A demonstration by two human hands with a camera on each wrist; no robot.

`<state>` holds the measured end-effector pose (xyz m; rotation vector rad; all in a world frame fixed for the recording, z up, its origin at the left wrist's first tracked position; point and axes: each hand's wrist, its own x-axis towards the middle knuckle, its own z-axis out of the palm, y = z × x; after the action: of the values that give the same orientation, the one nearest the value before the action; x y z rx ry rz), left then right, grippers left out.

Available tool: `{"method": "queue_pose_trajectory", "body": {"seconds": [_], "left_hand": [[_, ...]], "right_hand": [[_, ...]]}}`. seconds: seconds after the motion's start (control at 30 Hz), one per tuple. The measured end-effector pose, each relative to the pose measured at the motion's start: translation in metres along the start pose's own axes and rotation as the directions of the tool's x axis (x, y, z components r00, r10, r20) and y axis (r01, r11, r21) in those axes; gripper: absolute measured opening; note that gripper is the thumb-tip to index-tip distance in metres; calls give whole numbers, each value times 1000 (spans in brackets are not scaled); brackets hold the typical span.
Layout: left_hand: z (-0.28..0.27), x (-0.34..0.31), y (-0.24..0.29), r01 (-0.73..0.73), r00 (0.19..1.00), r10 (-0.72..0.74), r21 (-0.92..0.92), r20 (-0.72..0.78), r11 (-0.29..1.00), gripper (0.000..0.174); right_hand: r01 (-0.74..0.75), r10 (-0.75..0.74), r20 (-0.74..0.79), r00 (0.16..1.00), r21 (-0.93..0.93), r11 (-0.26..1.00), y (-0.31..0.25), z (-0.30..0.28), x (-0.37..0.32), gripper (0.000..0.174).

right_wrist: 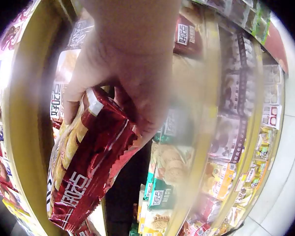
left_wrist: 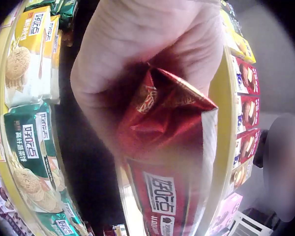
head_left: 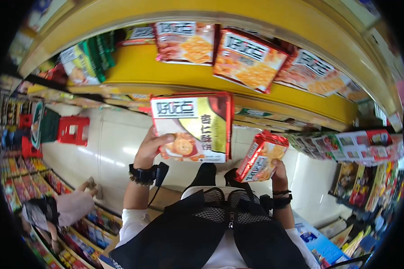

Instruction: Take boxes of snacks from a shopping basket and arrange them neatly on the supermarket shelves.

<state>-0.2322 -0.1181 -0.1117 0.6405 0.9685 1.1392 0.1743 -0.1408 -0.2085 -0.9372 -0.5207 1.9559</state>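
Observation:
My left hand (head_left: 151, 144) grips a biscuit pack (head_left: 193, 125) by its lower left corner, thumb across the front. This pack is red-edged with a white and yellow face and a round biscuit picture. In the left wrist view, its crimped red foil end (left_wrist: 162, 118) sticks out under the palm, and the fingers behind it are hidden. My right hand (head_left: 279, 171) holds a smaller red biscuit pack (head_left: 262, 157), tilted, by its lower right end. The right wrist view shows fingers and thumb on opposite sides of that pack (right_wrist: 96, 152), its shiny red side turned outward.
Ahead is a yellow shelf (head_left: 134, 67) with red biscuit packs (head_left: 249, 58) leaning in a row and green packs (head_left: 94, 58) at its left. A red stool (head_left: 73, 130) stands on the aisle floor. A person (head_left: 54, 213) bends by the shelves at lower left.

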Motion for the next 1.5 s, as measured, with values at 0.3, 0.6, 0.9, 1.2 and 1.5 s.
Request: {"method": "queue_pose_trajectory", "body": {"seconds": [0.3, 0.6, 0.9, 1.2, 1.5], "left_hand": [[-8, -5, -6, -28, 999, 29, -43, 31, 999, 48], [-34, -11, 1, -21, 999, 22, -23, 46, 1000, 49], [-21, -13, 1, -30, 999, 30, -22, 30, 999, 50], [3, -36, 11, -68, 992, 70, 24, -101, 997, 47], [-22, -23, 25, -1, 996, -15, 181, 91, 984, 42]], "right_hand": [[-24, 21, -36, 999, -83, 996, -3, 3, -4, 62], [-22, 5, -109, 994, -156, 988, 6, 50, -3, 56], [-42, 37, -65, 997, -87, 995, -8, 57, -8, 56], [-148, 157, 241, 958, -55, 987, -6, 8, 42, 69], [-63, 66, 494, 867, -22, 998, -22, 146, 57, 71]]}}
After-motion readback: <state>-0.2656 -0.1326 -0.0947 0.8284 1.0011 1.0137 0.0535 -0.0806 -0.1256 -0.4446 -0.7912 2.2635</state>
